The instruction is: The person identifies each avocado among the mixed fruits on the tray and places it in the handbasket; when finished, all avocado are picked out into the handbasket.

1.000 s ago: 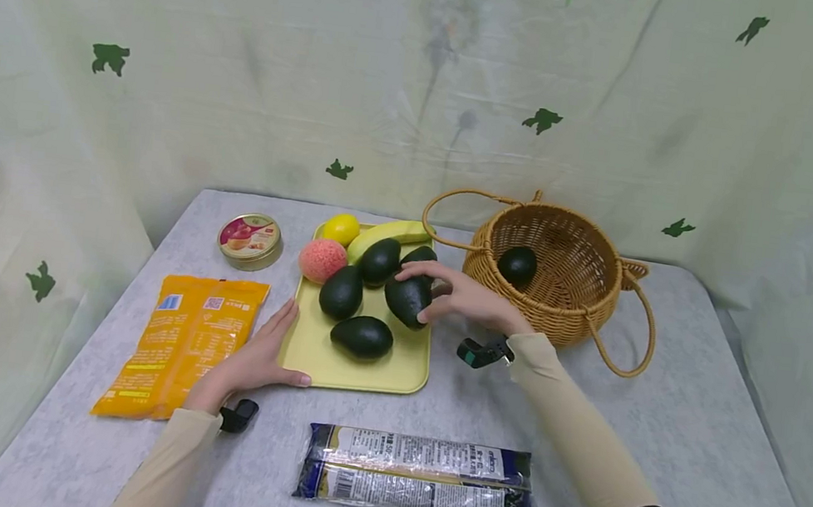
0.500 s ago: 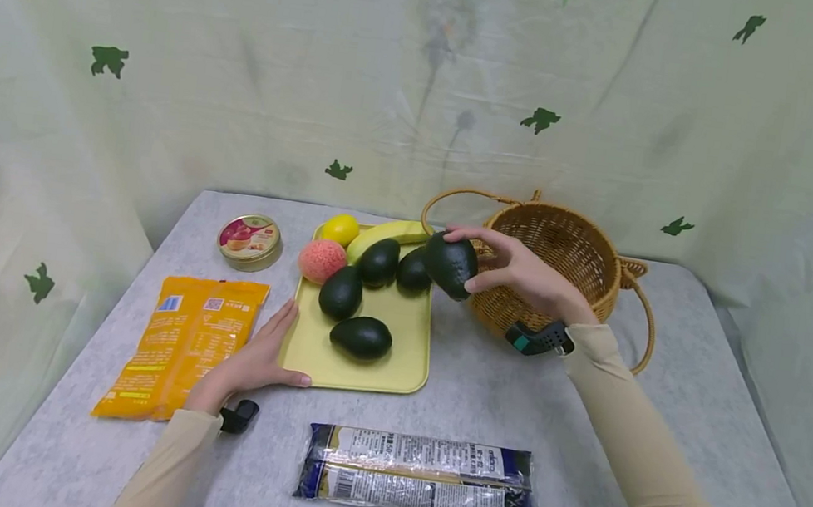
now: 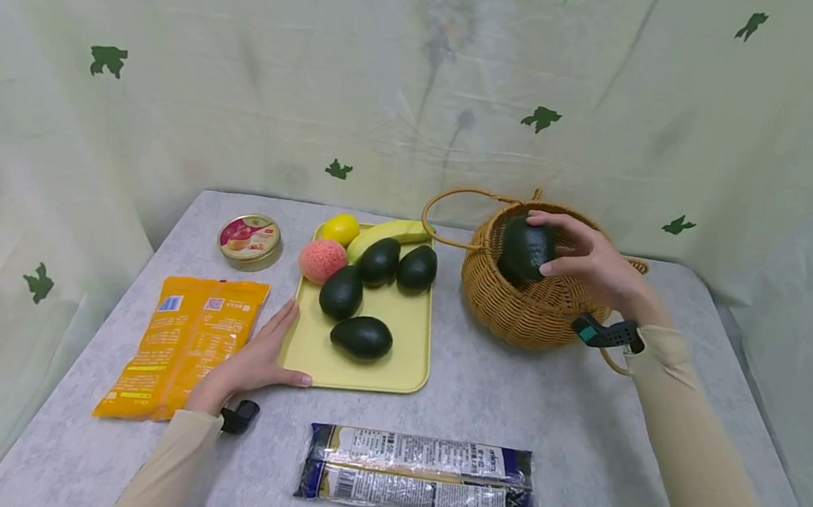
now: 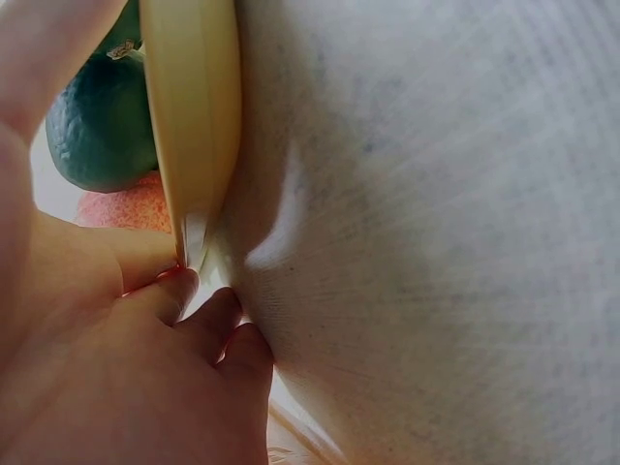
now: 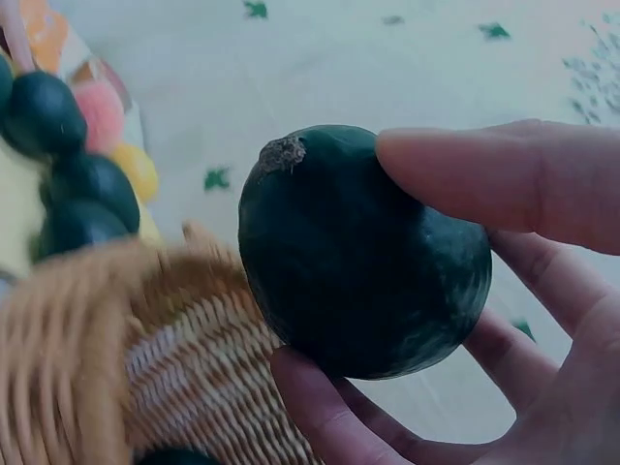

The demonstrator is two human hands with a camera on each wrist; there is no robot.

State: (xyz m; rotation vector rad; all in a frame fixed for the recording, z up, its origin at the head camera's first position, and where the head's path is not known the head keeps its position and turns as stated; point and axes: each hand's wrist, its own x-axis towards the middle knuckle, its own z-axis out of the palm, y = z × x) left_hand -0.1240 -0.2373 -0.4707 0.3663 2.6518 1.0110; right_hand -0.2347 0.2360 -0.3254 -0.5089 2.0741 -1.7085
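Observation:
In the head view my right hand [image 3: 586, 261] grips a dark green avocado [image 3: 525, 250] over the mouth of the wicker basket [image 3: 530, 322]. The right wrist view shows thumb and fingers around that avocado [image 5: 363, 257], its stem end facing up and left. My left hand [image 3: 254, 362] rests against the near left corner of the yellow tray [image 3: 393, 369], fingers spread along its side and thumb at the front rim. Several avocados lie on the tray, one [image 3: 362, 338] apart at the front. Behind them sit a pink round fruit [image 3: 322, 261], a lemon [image 3: 341, 228] and a banana [image 3: 389, 236].
An orange packet [image 3: 180, 349] lies left of the tray, with a round tin [image 3: 250, 240] behind it. Along the front lies a long clear-and-blue package [image 3: 419, 477]. The basket's left handle [image 3: 451, 196] reaches over the tray's back right corner. A patterned curtain [image 3: 307, 66] hangs behind.
My right hand has lifted an avocado off the tray's right side and carried it rightward to over the basket. The left hand has stayed at the tray.

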